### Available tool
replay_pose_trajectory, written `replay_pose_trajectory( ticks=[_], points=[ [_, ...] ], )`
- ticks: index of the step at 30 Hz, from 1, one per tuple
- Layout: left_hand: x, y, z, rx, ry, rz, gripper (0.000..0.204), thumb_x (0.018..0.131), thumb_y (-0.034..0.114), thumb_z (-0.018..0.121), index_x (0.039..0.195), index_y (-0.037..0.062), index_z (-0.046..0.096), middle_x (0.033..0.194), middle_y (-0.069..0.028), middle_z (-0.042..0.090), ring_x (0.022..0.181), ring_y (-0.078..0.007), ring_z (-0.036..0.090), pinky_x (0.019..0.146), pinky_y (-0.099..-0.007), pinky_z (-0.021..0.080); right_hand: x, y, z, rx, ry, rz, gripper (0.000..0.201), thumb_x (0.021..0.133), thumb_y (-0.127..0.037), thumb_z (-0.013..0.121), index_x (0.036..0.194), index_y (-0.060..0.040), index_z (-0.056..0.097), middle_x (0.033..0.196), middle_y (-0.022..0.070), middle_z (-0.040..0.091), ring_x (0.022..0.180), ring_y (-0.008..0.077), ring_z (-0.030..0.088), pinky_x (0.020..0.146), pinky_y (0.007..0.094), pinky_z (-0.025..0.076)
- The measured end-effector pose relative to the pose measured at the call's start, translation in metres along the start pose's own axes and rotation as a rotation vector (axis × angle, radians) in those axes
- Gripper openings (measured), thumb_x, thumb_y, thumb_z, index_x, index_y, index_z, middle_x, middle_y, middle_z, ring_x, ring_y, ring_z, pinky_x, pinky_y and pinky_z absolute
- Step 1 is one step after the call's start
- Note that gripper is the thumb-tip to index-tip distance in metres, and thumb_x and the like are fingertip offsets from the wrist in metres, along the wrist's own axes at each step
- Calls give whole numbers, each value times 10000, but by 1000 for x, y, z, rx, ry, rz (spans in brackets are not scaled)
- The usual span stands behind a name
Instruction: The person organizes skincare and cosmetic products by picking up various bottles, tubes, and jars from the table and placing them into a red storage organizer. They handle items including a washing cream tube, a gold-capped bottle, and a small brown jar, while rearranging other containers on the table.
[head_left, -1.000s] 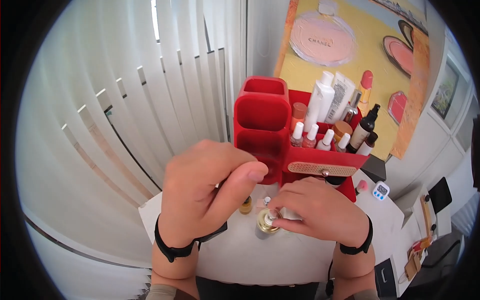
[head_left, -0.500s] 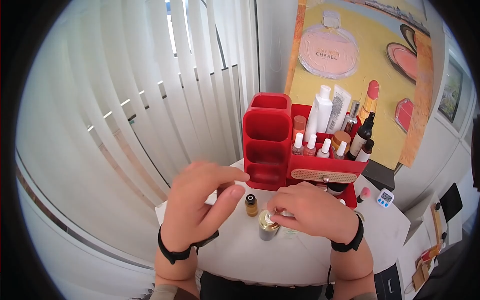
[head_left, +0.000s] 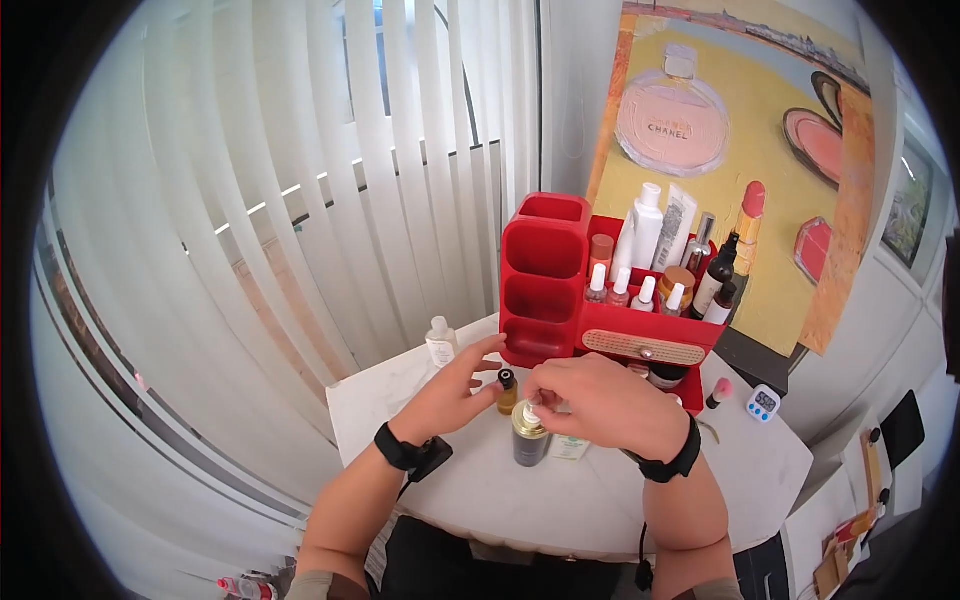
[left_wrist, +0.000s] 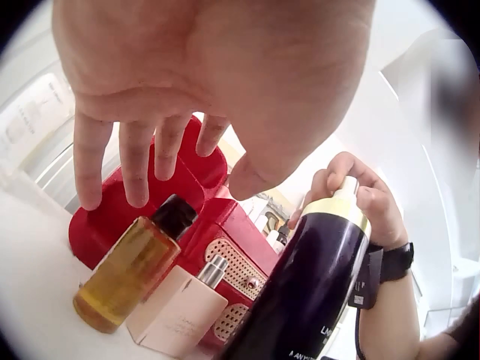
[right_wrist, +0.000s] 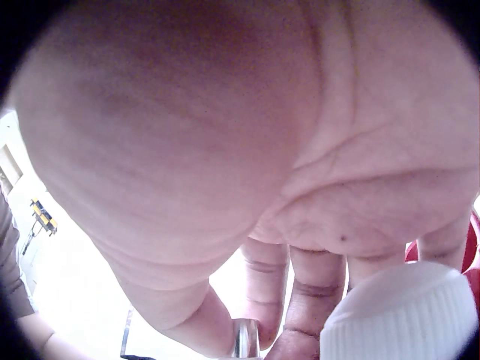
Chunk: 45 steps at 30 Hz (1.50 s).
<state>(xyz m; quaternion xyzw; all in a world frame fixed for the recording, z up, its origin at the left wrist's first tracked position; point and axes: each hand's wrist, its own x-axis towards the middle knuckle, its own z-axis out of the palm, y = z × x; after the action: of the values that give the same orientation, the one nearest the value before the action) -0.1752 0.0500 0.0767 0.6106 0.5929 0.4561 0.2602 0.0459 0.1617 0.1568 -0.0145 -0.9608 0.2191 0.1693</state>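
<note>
My right hand (head_left: 610, 400) pinches the top of a dark pump bottle (head_left: 529, 446) with its thumb and fingers; the bottle has a gold collar and stands upright on the table. A small silver piece (right_wrist: 245, 339) shows between thumb and finger in the right wrist view. My left hand (head_left: 448, 396) reaches over the table with fingers straight and spread, holding nothing. Closest to it is an amber bottle (left_wrist: 129, 274) with a black cap. Beside that, in the left wrist view, stands a pale pink bottle (left_wrist: 178, 313) with a silver neck, hidden in the head view.
A red organizer (head_left: 545, 260) full of bottles and nail polish stands behind the hands. A clear bottle (head_left: 440, 345) with a white cap is at the left; a white tube (head_left: 569, 448) lies by the pump bottle. A pink brush (head_left: 720, 392) and timer (head_left: 763, 403) are at right.
My left hand has come down from above and straightened its fingers, uncovering the clear bottle. My right hand remains at the pump bottle's top. The head view has shifted.
</note>
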Motion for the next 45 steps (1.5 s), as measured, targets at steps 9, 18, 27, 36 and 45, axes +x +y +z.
replay_pose_trajectory(
  ticks=[9, 18, 27, 36, 45],
  points=[
    [23, -32, -7, 104, -276, 89, 541, 943, 73, 618, 1460, 82, 461, 1292, -125, 650, 1184, -258, 637, 958, -367, 510, 1, -3, -1, 0, 31, -3, 121, 875, -125, 667, 920, -30, 607, 826, 110, 669, 763, 312, 669, 697, 398, 533],
    [48, -36, -12, 251, -291, 168, 347, 933, 118, 717, 1250, 32, 603, 1131, -99, 685, 987, -199, 663, 817, -312, 551, 2, -7, 1, -137, 16, 85, 133, 876, -165, 689, 913, -64, 610, 843, 68, 652, 836, 257, 649, 865, 375, 450],
    [40, -31, -17, 110, -255, 144, 324, 892, 169, 770, 1128, 34, 593, 1017, -65, 645, 903, -170, 645, 729, -301, 559, 10, -3, 6, -177, -88, 76, 209, 882, -234, 723, 990, -72, 647, 931, 61, 638, 931, 240, 628, 900, 374, 437],
    [37, -44, -21, 227, -153, 159, 303, 925, 239, 750, 1072, 38, 576, 969, -70, 615, 825, -181, 617, 701, -306, 539, 15, 1, 5, -274, 59, 94, 155, 873, -207, 736, 934, -86, 660, 883, 55, 617, 881, 249, 611, 934, 383, 458],
    [35, -45, -17, 223, -84, 143, 307, 925, 264, 750, 1058, 53, 570, 952, -61, 583, 804, -172, 589, 699, -307, 507, 17, 3, 4, -180, 183, 195, 142, 865, -160, 734, 941, -67, 658, 827, 72, 601, 802, 275, 611, 824, 420, 494]
  ],
)
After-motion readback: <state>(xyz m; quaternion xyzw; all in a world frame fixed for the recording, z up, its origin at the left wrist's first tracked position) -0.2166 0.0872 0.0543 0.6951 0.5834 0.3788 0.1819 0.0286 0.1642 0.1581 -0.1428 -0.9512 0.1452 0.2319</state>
